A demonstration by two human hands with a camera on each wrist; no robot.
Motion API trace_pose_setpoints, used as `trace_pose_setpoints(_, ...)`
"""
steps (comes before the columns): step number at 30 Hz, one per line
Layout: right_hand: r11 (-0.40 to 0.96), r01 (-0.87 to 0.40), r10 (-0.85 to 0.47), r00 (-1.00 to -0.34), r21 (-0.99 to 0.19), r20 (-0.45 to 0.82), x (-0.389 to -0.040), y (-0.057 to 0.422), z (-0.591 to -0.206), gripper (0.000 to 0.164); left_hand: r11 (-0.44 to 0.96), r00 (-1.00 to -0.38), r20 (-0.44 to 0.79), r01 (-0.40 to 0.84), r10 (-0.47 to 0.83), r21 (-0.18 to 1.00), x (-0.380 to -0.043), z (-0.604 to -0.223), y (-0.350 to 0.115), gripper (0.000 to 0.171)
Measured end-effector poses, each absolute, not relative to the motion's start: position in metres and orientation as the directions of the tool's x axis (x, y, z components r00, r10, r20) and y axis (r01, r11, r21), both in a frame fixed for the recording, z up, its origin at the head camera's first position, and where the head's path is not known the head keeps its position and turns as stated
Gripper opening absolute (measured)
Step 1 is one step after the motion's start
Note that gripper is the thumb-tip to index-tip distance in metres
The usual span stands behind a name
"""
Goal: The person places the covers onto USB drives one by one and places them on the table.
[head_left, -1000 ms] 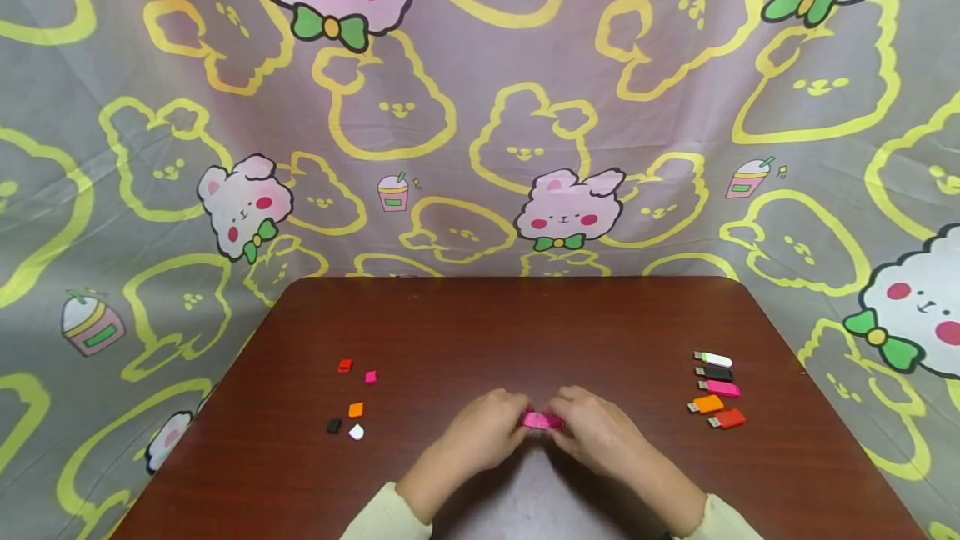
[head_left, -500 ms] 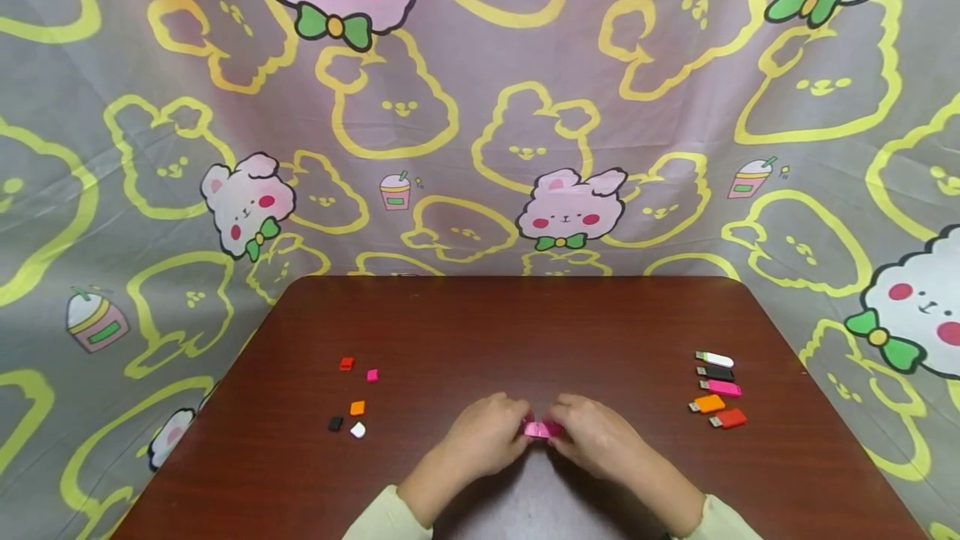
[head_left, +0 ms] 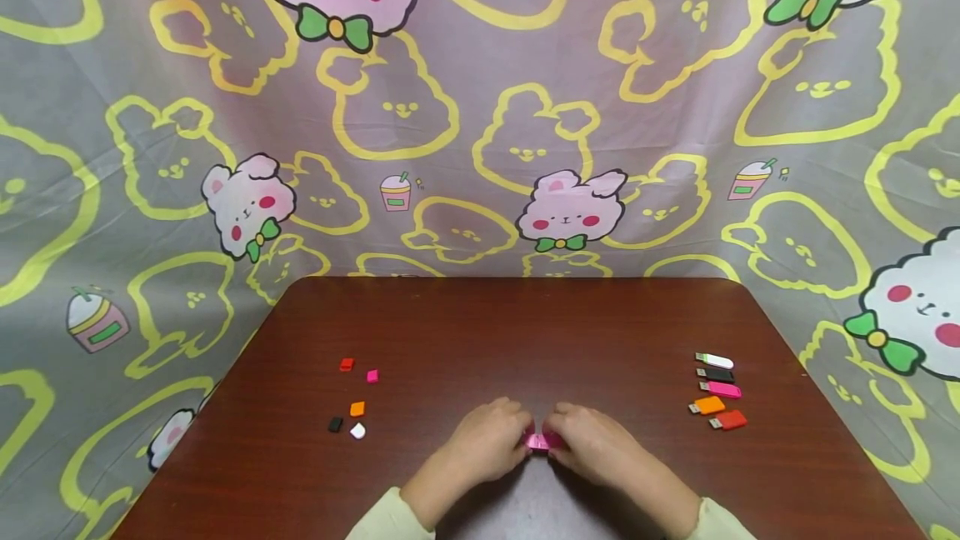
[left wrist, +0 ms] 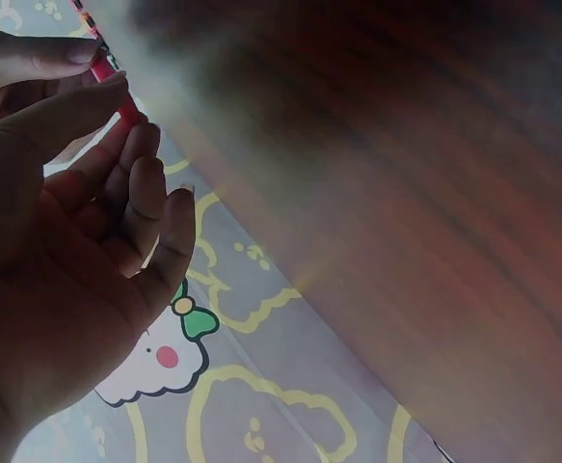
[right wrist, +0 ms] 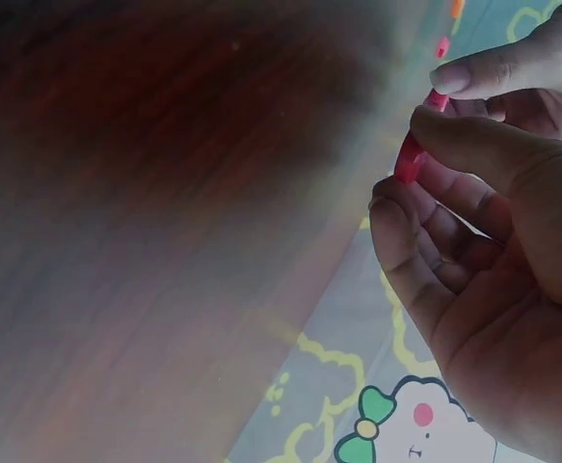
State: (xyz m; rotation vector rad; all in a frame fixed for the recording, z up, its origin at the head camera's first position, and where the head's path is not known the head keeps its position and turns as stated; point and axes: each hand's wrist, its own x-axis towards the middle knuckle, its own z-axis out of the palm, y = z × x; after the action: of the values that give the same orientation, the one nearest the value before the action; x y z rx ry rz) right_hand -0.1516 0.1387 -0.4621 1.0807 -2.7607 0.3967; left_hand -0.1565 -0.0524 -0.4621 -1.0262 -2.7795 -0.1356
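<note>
A small pink USB stick [head_left: 538, 442] sits between my two hands above the middle of the table. My left hand [head_left: 487, 442] pinches its left end between thumb and fingers, and my right hand [head_left: 592, 444] pinches the other end. Fingertips cover much of it. In the left wrist view the stick [left wrist: 128, 110] shows pinkish red beside the thumb. From the right wrist, the stick's rounded end [right wrist: 409, 162] pokes out below the thumb, while the right hand's remaining fingers [right wrist: 406, 246] curve loosely beneath.
On the left lie loose caps: red [head_left: 347, 364], pink [head_left: 372, 376], orange [head_left: 357, 409], black [head_left: 335, 424] and white [head_left: 358, 432]. Uncapped sticks line the right: white [head_left: 716, 361], black [head_left: 717, 375], pink [head_left: 722, 390], orange [head_left: 708, 406], red [head_left: 730, 420]. Patterned cloth [head_left: 465, 132] hangs behind the brown table [head_left: 480, 323].
Both hands have come slightly nearer the person with the pink USB stick still pinched between them. The caps and other sticks lie where they were.
</note>
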Motion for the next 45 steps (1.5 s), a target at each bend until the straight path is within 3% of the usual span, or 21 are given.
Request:
trace_pose_setpoints(28,0.712,-0.683,-0.651,-0.729,-0.161,0.213,-0.149,0.136,-0.470,0.021,0.757,-0.744,0.169,0.652,0.647,-0.030,-0.151,-0.466,-0.047,0.017)
trace_pose_setpoints(45,0.746,-0.644,-0.608,-0.763,-0.173,0.218,-0.149,0.146,-0.464,0.014,0.784,-0.788,0.123,0.614,0.603,0.092,-0.156,-0.459,-0.054,0.019)
